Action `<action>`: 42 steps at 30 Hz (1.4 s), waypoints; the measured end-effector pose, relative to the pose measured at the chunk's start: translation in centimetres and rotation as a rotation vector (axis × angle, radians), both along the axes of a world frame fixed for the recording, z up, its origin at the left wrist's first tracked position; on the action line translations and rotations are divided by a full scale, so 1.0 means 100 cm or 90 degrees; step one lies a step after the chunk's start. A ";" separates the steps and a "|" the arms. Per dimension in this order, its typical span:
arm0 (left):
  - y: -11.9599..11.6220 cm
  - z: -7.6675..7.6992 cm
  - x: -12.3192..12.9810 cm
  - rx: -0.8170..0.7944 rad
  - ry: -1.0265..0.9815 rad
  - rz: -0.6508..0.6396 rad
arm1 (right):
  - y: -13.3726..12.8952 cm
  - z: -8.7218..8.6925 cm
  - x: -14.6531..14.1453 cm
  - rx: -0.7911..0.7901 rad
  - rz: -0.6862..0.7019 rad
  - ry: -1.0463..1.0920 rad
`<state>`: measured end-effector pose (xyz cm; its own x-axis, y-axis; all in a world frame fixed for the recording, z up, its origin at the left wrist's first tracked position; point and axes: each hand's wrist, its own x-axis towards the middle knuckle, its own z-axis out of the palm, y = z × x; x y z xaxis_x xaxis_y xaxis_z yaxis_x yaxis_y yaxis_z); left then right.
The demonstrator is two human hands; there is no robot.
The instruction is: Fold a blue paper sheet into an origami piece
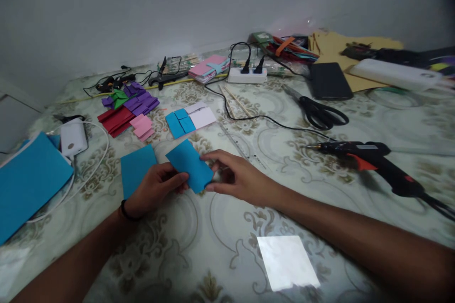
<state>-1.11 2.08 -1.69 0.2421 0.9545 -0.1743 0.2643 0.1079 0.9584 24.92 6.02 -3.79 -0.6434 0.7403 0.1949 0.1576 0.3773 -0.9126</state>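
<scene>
A small blue paper piece (190, 164) is held up between both hands, above the patterned tablecloth. My left hand (156, 183) pinches its lower left edge with the thumb on top. At its right side, my right hand (238, 175) grips the edge between thumb and fingers. Another blue sheet (137, 168) lies flat, partly under my left hand. Just beyond the held piece are folded blue pieces (180, 123) beside a pale lilac piece (202, 117). Pink folded strips (142, 127) rest to their left.
At the right lie a glue gun (377, 161), black scissors (320, 111) and a dark phone (330, 80). A power strip (248, 75) with cables sits at the back. Large blue sheets (33, 180) and a white power bank (73, 136) are at the left; a ruler (241, 147) lies mid-table.
</scene>
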 end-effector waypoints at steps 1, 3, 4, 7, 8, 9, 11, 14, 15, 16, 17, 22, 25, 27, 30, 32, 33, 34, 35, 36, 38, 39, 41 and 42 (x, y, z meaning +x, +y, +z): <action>0.000 -0.001 0.000 -0.001 -0.009 0.006 | 0.000 0.000 0.000 -0.002 0.002 0.000; 0.000 -0.001 0.000 0.002 -0.017 0.016 | 0.000 -0.001 0.000 -0.004 0.004 -0.001; 0.000 -0.001 0.000 0.004 -0.018 0.021 | 0.000 -0.001 0.000 -0.003 0.002 -0.005; 0.000 -0.001 0.001 0.004 -0.017 0.034 | -0.001 -0.002 0.000 0.001 -0.004 -0.013; 0.000 -0.001 0.001 0.004 -0.018 0.037 | -0.001 -0.003 0.000 0.001 -0.005 -0.012; 0.000 -0.001 0.001 0.005 -0.020 0.040 | -0.001 -0.003 0.000 0.000 -0.006 -0.009; 0.000 -0.001 0.001 0.006 -0.021 0.043 | -0.001 -0.003 0.000 -0.003 -0.009 -0.004; -0.001 0.000 0.002 0.004 -0.020 0.041 | -0.001 -0.002 0.000 -0.011 -0.010 -0.010; 0.000 0.000 0.003 0.004 -0.020 0.041 | -0.002 -0.002 0.000 -0.012 -0.010 -0.013; 0.000 0.000 0.003 0.004 -0.020 0.041 | -0.002 -0.002 0.000 -0.012 -0.011 -0.015; 0.000 0.001 0.004 0.004 -0.020 0.042 | -0.002 -0.001 0.000 -0.012 -0.010 -0.017; 0.000 0.003 0.005 0.014 -0.021 0.038 | -0.001 -0.001 0.001 -0.010 -0.010 -0.015; 0.000 0.003 0.006 0.026 -0.021 0.034 | -0.002 -0.002 0.001 0.023 -0.013 -0.011; 0.000 0.003 0.006 0.029 -0.022 0.033 | -0.002 -0.001 0.001 0.028 -0.019 -0.015; 0.000 0.002 0.005 0.025 -0.027 0.037 | -0.003 0.000 0.001 -0.001 -0.019 -0.028; 0.000 0.001 0.005 0.023 -0.026 0.037 | -0.003 0.002 0.001 -0.012 -0.014 -0.033; 0.000 0.000 0.004 0.024 -0.025 0.037 | -0.003 0.002 0.001 -0.013 -0.012 -0.035; 0.000 -0.001 0.003 0.024 -0.023 0.036 | -0.003 0.002 0.002 -0.012 -0.009 -0.036; 0.000 -0.002 0.002 0.023 -0.023 0.037 | -0.003 0.003 0.002 -0.012 -0.007 -0.037; 0.001 -0.003 0.002 0.020 -0.025 0.038 | -0.003 0.003 0.002 -0.011 -0.007 -0.040; 0.001 -0.006 0.000 0.011 -0.036 0.044 | -0.003 0.002 0.003 -0.012 -0.011 -0.048; 0.001 -0.008 -0.001 0.008 -0.042 0.046 | -0.003 0.002 0.003 -0.013 -0.013 -0.050; 0.001 -0.010 -0.002 0.010 -0.052 0.048 | -0.003 0.002 0.002 -0.013 -0.016 -0.052; 0.001 -0.011 -0.002 0.015 -0.056 0.046 | -0.003 0.002 0.002 -0.012 -0.017 -0.051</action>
<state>-1.30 2.20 -2.75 0.1860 0.9735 -0.1331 0.1714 0.1013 0.9800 25.12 5.68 -3.56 -0.6369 0.7602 0.1286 0.2406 0.3544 -0.9036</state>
